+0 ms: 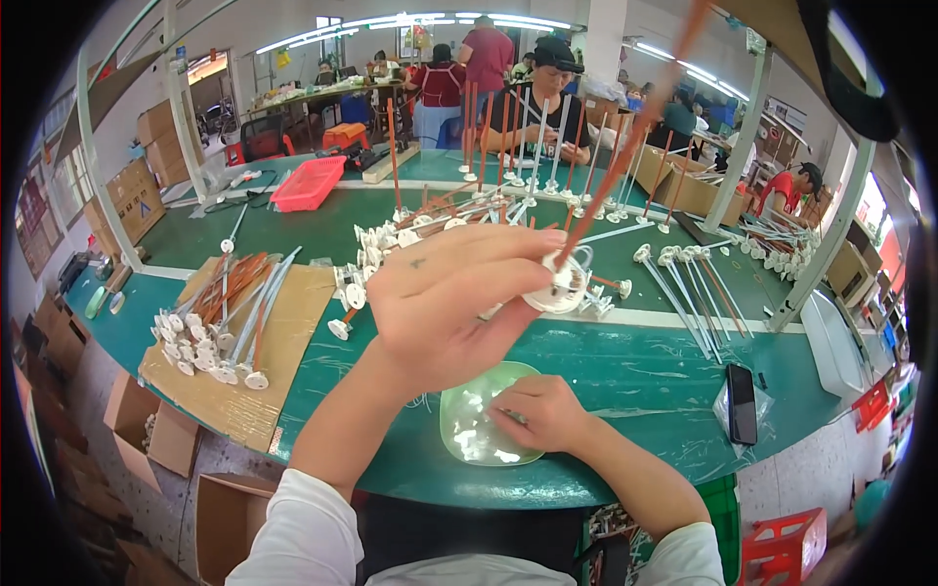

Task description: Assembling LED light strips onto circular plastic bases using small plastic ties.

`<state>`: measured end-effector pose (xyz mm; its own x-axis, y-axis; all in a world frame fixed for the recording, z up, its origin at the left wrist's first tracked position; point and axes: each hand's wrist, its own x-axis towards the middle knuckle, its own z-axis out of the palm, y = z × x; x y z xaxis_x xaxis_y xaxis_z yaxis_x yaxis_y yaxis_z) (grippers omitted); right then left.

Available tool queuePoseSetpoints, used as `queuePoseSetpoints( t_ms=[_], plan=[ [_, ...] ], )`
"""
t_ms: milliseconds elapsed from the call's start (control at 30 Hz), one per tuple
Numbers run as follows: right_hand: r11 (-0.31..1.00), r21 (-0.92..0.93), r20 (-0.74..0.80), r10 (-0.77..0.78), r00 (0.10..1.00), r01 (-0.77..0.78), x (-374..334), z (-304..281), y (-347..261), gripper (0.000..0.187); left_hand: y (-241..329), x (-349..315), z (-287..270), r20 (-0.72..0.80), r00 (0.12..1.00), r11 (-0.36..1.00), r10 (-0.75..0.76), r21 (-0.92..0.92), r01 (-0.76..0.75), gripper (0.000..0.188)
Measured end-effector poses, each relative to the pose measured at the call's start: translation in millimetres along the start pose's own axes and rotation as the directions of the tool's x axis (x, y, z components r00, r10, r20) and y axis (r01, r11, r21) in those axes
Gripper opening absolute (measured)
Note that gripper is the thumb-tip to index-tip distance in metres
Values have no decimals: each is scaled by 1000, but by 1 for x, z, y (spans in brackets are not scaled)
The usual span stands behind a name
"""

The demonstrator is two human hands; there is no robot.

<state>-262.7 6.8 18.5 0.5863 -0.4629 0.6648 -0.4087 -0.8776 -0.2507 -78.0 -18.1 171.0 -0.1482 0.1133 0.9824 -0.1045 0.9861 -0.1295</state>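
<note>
My left hand (430,298) is raised above the table, its fingers closed round a white round plastic base (559,287). A reddish-brown rod (625,156) stands out of that base and slants up to the right, close to the camera. Lower down, a pale green bowl (459,430) holds several small white pieces (479,415). Over the bowl's right side is my right hand (540,414), fingers drawn together among the pieces; what they pinch, if anything, is hidden.
Behind my left hand lies a heap of rods with white bases (401,230), with several standing upright beyond. More lie on a cardboard sheet (234,410) at left. A phone (741,402) is at right, a red basket (309,184) farther back. Across the table sits a co-worker (537,107).
</note>
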Motion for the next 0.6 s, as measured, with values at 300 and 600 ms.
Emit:
queuePoseSetpoints(
  t_ms=[300, 600],
  plan=[
    [999, -7, 39, 31, 999, -31, 2, -1, -4, 8, 5, -3, -3, 44, 999, 998, 9, -66, -6, 25],
    [1000, 8, 44, 19, 999, -20, 1, 0, -3, 7, 8, -1, 4, 15, 999, 998, 47, 29, -47, 27]
  ],
)
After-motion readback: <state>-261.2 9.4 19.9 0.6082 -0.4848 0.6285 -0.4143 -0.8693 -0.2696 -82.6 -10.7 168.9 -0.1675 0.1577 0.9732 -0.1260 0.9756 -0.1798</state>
